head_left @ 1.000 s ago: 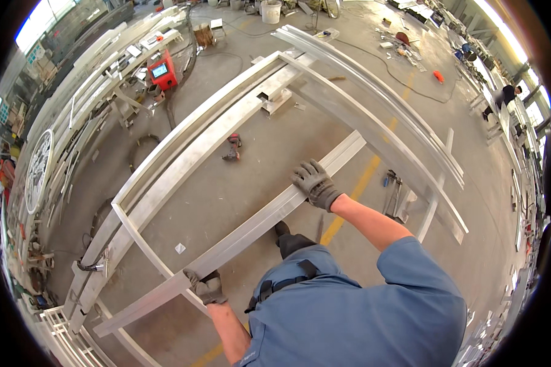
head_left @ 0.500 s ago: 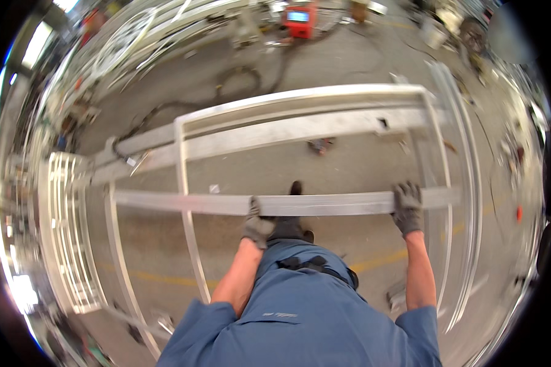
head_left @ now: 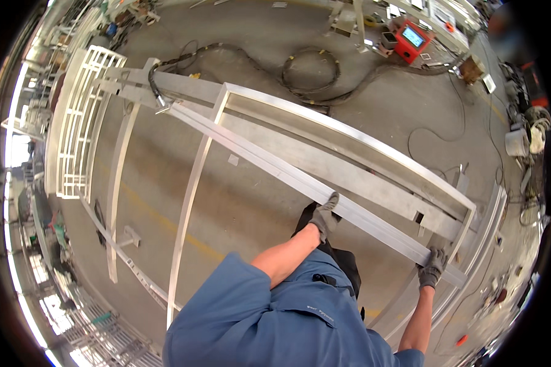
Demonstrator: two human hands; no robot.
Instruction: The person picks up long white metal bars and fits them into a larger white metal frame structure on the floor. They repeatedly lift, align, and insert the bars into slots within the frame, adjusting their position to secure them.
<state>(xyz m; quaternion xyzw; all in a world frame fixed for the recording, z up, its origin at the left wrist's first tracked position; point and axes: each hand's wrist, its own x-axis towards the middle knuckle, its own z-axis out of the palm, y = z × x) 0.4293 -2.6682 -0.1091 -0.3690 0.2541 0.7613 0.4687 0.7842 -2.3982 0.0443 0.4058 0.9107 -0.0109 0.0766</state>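
Both gloved hands hold a long, grooved aluminium bar [head_left: 263,160]. My left hand [head_left: 325,217] grips its near edge around the middle, thumb lying over the top. Farther right, my right hand [head_left: 433,268] is closed round it near its right end. The bar slants from far left to near right, crossing above the left rail of a rectangular metal frame [head_left: 193,177]. Its far left end lies close to the metal tip of a black hose [head_left: 159,98]. Whether the bar rests on the frame I cannot tell. Beyond it runs a wide pale beam [head_left: 324,162].
A white barred rack [head_left: 74,113] stands at the left. Past the frame, a coiled dark hose [head_left: 286,70] lies on the floor, near a red machine with a screen [head_left: 410,40]. Several long metal profiles [head_left: 490,211] lie along the right side. A grey bucket [head_left: 515,142] stands far right.
The bar lay nearly level across my view and now slants, its left end farther away. The whole view has turned. Both hands keep their hold on the bar.
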